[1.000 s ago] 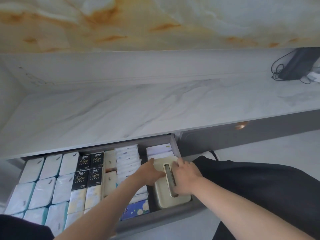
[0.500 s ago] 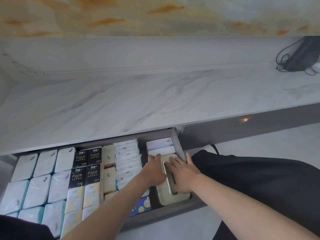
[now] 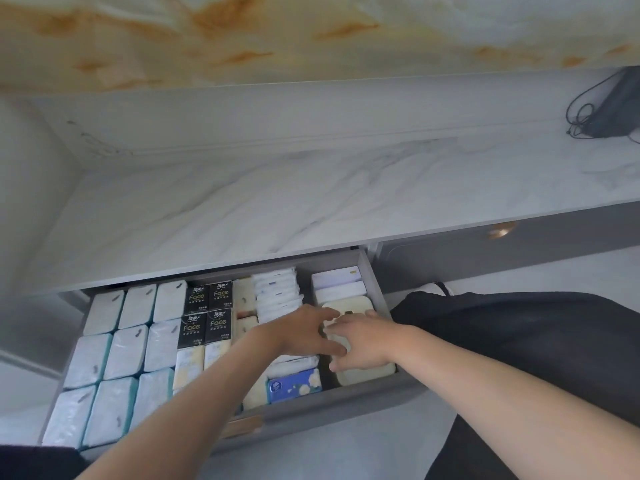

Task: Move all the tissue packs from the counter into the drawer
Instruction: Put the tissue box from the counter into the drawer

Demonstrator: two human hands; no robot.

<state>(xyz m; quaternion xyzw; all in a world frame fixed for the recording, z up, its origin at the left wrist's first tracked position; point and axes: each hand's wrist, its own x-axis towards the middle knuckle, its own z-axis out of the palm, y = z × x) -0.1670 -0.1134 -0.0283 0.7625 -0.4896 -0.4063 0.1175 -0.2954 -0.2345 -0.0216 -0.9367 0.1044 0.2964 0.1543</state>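
Tissue packs (image 3: 126,353), the soft rectangular plastic-wrapped ones in white, black and pale yellow, are all lined up in rows in the open grey drawer (image 3: 329,408) across the lower half of the frame. I can't spot a single one on the white marble-look bench (image 3: 311,202) above, so I'd say the moving is basically done. Both hands are over the cream, rounded, hard-looking tissue box (image 3: 370,374) in the drawer's right-hand compartment, lower middle of the frame. The left-hand grip (image 3: 311,332) is loose, with fingers spread over the box's left edge. The right-hand grip (image 3: 363,344) lies flat on the lid, not wrapped round anything. Handling guess: the wrapped packs look light and squashy with slick film, so take them by the long sides and don't squeeze hard. The box looks stiff, so hold it by its two long edges. Versus a second ago, the right hand pointed up along the lid with the slot showing between the hands. Now its fingers are turned left to meet the left hand and the slot is mostly covered. The box is in the same compartment.
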